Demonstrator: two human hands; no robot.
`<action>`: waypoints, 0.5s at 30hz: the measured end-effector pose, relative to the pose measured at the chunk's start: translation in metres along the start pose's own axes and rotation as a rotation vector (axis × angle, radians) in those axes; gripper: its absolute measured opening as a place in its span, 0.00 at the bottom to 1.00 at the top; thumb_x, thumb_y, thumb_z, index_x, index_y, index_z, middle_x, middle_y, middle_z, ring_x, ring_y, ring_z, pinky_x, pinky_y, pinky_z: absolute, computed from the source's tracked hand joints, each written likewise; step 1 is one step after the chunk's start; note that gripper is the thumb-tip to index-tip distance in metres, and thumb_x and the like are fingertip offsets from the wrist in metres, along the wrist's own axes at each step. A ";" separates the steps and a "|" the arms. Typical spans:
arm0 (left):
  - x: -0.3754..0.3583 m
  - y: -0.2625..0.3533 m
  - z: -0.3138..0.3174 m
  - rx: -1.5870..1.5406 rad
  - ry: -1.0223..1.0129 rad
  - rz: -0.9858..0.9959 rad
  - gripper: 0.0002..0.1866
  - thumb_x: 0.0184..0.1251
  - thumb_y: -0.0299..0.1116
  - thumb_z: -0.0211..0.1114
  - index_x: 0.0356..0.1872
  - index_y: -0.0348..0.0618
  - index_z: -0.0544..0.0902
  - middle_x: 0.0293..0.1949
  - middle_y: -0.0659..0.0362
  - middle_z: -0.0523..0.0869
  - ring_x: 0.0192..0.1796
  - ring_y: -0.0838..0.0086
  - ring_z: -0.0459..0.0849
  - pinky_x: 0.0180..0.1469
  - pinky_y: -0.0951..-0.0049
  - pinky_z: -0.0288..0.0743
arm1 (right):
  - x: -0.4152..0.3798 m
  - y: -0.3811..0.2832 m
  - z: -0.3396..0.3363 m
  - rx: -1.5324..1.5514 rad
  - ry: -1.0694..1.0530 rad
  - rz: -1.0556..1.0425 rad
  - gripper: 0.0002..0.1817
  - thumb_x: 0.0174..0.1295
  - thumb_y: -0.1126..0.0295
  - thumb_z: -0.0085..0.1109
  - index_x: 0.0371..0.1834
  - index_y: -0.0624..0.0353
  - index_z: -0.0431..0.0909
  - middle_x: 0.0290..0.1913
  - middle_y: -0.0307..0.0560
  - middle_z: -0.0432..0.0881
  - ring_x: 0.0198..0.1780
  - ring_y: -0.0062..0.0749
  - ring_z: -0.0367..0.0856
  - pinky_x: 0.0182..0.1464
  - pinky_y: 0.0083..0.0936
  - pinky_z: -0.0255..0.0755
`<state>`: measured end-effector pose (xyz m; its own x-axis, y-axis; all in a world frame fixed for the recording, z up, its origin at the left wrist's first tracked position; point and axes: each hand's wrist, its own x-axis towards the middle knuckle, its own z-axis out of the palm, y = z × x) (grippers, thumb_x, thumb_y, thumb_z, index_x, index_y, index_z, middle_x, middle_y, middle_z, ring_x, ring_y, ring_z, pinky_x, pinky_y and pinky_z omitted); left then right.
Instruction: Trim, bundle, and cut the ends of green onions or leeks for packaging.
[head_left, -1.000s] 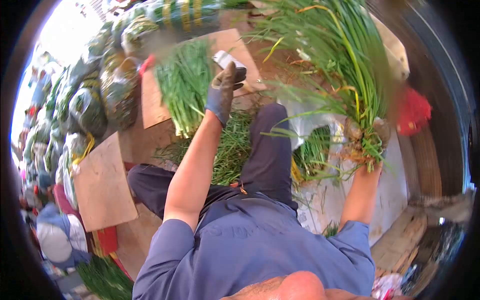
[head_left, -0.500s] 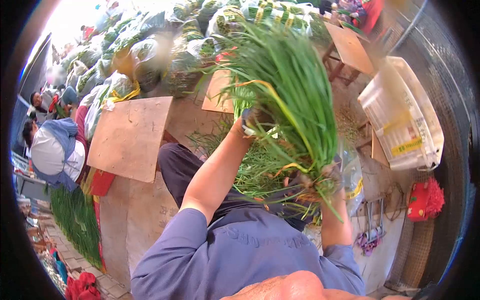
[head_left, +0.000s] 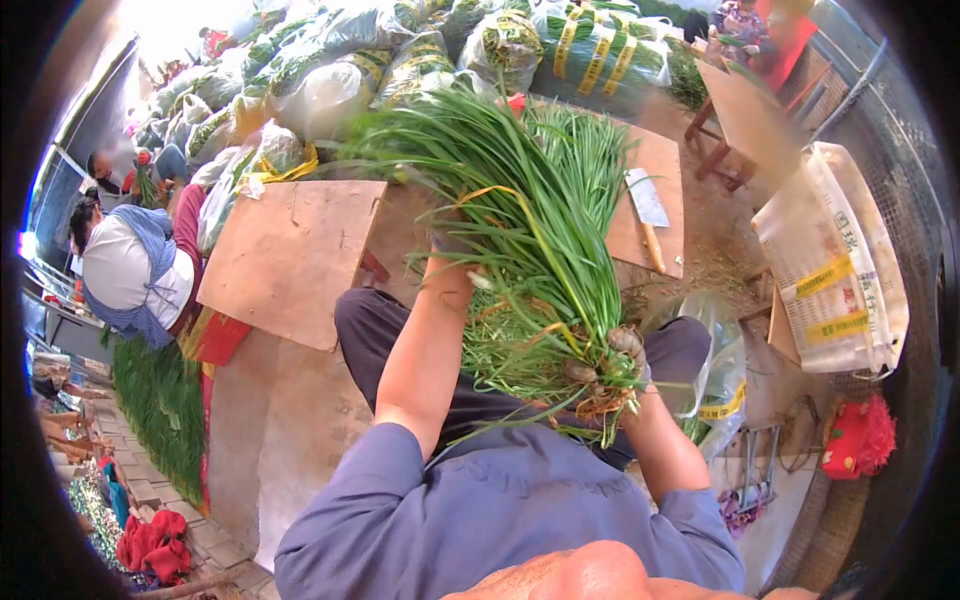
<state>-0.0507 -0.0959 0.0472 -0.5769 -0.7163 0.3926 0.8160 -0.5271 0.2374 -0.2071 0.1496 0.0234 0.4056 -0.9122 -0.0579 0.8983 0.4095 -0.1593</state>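
A big bunch of chives [head_left: 540, 250], long green leaves with a few yellowed ones, lies across my lap in front of my chest. My right hand [head_left: 632, 348], in a greyish glove, is closed around its root end, where the roots look brown and dirty. My left hand [head_left: 447, 240] is at the leafy side of the bunch, touching it; leaves cover its fingers. More chives [head_left: 575, 150] lie on a wooden board [head_left: 660, 165] beyond. A cleaver [head_left: 648, 200] with a wooden handle rests on that board, right of the leaves. Loose trimmings [head_left: 490, 335] pile up below the bunch.
Bagged greens [head_left: 330, 100] are stacked at the back. A wooden board [head_left: 290, 260] stands at left, near a seated person [head_left: 140, 265]. A white sack [head_left: 840, 260] and red cushion [head_left: 848, 440] are at right. A clear plastic bag [head_left: 715, 370] sits by my right knee.
The bunch has come down and its leaf tips have swung left. My left hand has moved left. The cleaver and the chives on the board now show beyond the bunch.
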 end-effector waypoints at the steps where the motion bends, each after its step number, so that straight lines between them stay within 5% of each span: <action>1: -0.006 0.005 0.001 -0.001 0.013 0.021 0.39 0.61 0.67 0.61 0.63 0.46 0.75 0.59 0.52 0.80 0.60 0.55 0.79 0.62 0.49 0.76 | 0.002 -0.001 -0.004 0.006 0.010 0.029 0.26 0.59 0.60 0.62 0.60 0.59 0.74 0.33 0.53 0.77 0.28 0.38 0.77 0.18 0.26 0.74; 4: -0.007 0.020 0.007 0.035 0.065 0.066 0.38 0.61 0.66 0.61 0.61 0.46 0.76 0.58 0.52 0.81 0.60 0.55 0.80 0.62 0.49 0.76 | 0.009 0.002 -0.006 -0.073 0.188 0.016 0.29 0.57 0.57 0.64 0.58 0.63 0.74 0.32 0.53 0.78 0.25 0.35 0.76 0.18 0.25 0.72; 11: 0.005 0.049 0.041 0.246 0.318 -0.068 0.36 0.63 0.66 0.59 0.57 0.44 0.78 0.53 0.48 0.84 0.59 0.50 0.80 0.62 0.46 0.76 | 0.016 -0.012 -0.031 -0.417 0.169 0.175 0.28 0.55 0.54 0.64 0.53 0.66 0.76 0.29 0.50 0.78 0.27 0.34 0.76 0.18 0.24 0.68; 12: 0.010 0.054 0.041 0.284 0.293 -0.044 0.32 0.63 0.64 0.62 0.50 0.42 0.81 0.43 0.51 0.87 0.51 0.54 0.85 0.56 0.52 0.82 | 0.017 -0.010 -0.040 -0.359 0.242 0.167 0.26 0.56 0.55 0.63 0.51 0.66 0.77 0.27 0.50 0.77 0.28 0.35 0.76 0.19 0.26 0.68; 15: 0.017 0.065 0.036 0.226 0.163 -0.032 0.26 0.67 0.51 0.64 0.54 0.40 0.78 0.40 0.49 0.87 0.42 0.57 0.88 0.44 0.54 0.87 | 0.022 -0.017 -0.067 -0.438 0.148 0.192 0.25 0.57 0.57 0.62 0.49 0.67 0.77 0.28 0.50 0.78 0.30 0.38 0.77 0.19 0.28 0.68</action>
<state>-0.0060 -0.1255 0.1009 -0.5861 -0.7746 0.2377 0.7741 -0.4487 0.4465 -0.2253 0.1220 -0.0411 0.4994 -0.8261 -0.2608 0.6419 0.5551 -0.5290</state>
